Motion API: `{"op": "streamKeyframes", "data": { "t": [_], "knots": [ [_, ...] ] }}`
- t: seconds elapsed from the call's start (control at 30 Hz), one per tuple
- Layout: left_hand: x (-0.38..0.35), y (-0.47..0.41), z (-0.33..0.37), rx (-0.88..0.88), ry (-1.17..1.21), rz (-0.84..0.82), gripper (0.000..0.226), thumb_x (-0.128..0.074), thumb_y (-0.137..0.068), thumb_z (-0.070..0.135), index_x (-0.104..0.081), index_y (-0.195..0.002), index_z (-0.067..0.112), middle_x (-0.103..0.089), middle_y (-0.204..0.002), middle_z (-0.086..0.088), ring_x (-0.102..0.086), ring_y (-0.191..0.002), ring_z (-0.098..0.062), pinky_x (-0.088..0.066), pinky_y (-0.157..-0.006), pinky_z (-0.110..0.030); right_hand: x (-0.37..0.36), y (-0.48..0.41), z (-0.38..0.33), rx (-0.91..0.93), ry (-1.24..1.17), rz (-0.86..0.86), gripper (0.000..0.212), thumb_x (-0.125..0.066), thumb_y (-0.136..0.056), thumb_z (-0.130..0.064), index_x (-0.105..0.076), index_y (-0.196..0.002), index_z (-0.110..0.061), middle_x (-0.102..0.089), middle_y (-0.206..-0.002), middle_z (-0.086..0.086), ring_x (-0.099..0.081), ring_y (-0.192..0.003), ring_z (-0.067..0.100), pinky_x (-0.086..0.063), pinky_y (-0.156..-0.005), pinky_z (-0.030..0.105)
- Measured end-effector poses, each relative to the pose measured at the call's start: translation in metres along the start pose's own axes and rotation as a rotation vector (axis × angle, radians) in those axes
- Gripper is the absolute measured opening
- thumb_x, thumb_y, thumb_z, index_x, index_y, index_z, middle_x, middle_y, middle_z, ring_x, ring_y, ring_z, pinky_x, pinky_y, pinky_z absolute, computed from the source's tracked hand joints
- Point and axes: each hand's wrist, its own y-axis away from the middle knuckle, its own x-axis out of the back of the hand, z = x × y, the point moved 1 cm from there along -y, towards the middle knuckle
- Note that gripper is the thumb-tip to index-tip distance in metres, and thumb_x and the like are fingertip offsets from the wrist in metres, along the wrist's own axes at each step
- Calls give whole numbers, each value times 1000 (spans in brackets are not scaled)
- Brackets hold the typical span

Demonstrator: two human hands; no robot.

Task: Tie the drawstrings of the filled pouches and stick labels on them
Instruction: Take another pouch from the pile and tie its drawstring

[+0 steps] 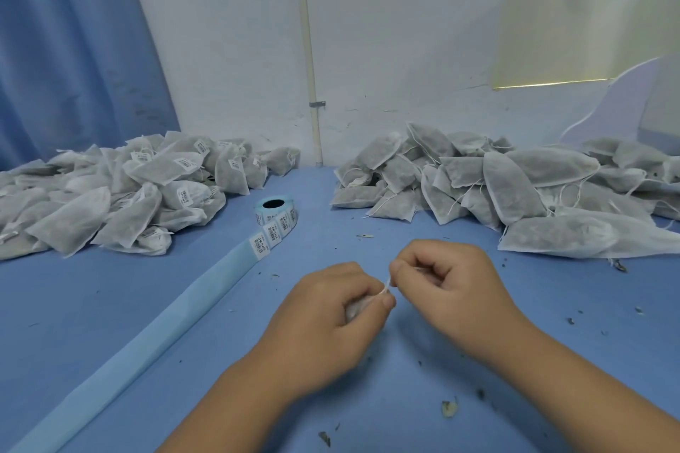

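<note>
**Tying tiny herb pouches: notes on how they handle**

Working over a blue table (110, 324), biggest stuff first. Far right is the pile of unlabelled pouches (515, 188), strings loose everywhere. Far left is the labelled pile (121, 195), each one with a white sticker.

These look like thin non-woven fabric bags full of dried herb, so I'd guess light, soft and squishy, nothing slippery. Probably easy to tear at the neck if you yank. Take the body in one palm and the string end with the other, not the fabric edge.

A long strip of pale blue backing paper (147, 335) runs from the near left up to the label roll (275, 211), which stands between the two piles.

The left hand (323, 316) is curled round the pouch (355, 307) near the middle of the table, mostly hiding it, thumb up by the neck. The right hand (452, 279) has its fingers curled in and pinches the thin white drawstring (386, 286) between thumb and forefinger, just beside the left thumb. The string looks flimsy, so a fingertip pinch is the way.

The stickers (259, 245) show a barcode plus a line of print, too small for me to read. No brand visible anywhere. Herb crumbs (449, 408) litter the near side.
</note>
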Motion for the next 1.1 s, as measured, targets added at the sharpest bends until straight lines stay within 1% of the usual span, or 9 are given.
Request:
{"op": "streamKeyframes", "data": {
  "t": [0.07, 0.13, 0.27, 0.33, 0.4, 0.47, 0.6, 0.87, 1.1],
  "knots": [
    [2, -1, 6, 142, 201, -1, 21, -59, -81, 37, -70, -65, 30, -55, -58, 16, -50, -55, 0, -35, -56, -10, 1, -2, 5, -59, 22, -23, 27, -65, -87, -14, -61, -60, -13, -37, -43, -11, -30, -44, 6, -27, -45, 15],
    [6, -3, 11, 362, 507, -13, 18, -61, -72, 34, -68, -58, 25, -46, -49, 12, -38, -43, -5, -33, -48, -15, -1, -3, 10, -73, 134, -82, 26, -63, -89, -23, -61, -63, -16, -41, -47, -10, -36, -47, 7, -30, -48, 17],
    [12, -9, 9, 775, 1336, -68, 13, -63, -64, 17, -57, -53, 11, -35, -51, 3, -24, -30, -8, -26, -36, -19, -2, -2, 17, 2, 546, -150, 12, -55, -90, -33, -64, -84, -27, -50, -74, -14, -50, -75, 4, -37, -68, 23],
    [12, -10, 3, 894, 1518, -116, 13, -60, -66, 16, -54, -55, 11, -34, -51, 5, -24, -28, -8, -24, -35, -19, -1, -2, 16, 47, 559, -73, 13, -59, -90, -26, -66, -100, -22, -50, -89, -14, -51, -88, 5, -37, -78, 19],
    [11, -9, -1, 942, 1570, -151, 12, -58, -67, 14, -53, -56, 12, -35, -51, 5, -25, -29, -8, -24, -36, -19, 2, -3, 9, 83, 454, 44, 13, -63, -87, -20, -66, -99, -18, -54, -92, -10, -52, -89, 2, -36, -80, 12],
    [10, -8, -1, 950, 1584, -184, 12, -57, -69, 14, -53, -58, 12, -35, -51, 5, -25, -29, -9, -24, -37, -20, 2, -2, -2, 99, 250, 92, 5, -61, -80, -17, -65, -83, -19, -57, -79, -12, -54, -77, 3, -38, -71, 10],
    [7, -8, 0, 935, 1588, -247, 14, -56, -74, 16, -55, -61, 12, -36, -50, 6, -26, -30, -8, -26, -37, -20, -5, 3, -17, -53, -197, -67, 11, -62, -79, -17, -63, -68, -15, -53, -59, -4, -46, -55, 9, -39, -54, 19],
    [6, -8, 1, 872, 1482, -281, 14, -59, -74, 19, -56, -62, 13, -36, -50, 5, -26, -30, -7, -28, -37, -19, -14, 2, -10, -277, -201, -142, 13, -67, -81, -12, -67, -69, -16, -51, -58, -4, -43, -58, 11, -37, -56, 26],
    [5, -8, 1, 802, 1318, -267, 15, -63, -69, 25, -60, -60, 14, -39, -53, 4, -27, -33, -6, -31, -37, -20, -8, 0, -14, -352, -283, -171, 17, -68, -80, -14, -65, -64, -18, -53, -54, -5, -47, -49, 8, -39, -49, 16]
  ]
}}
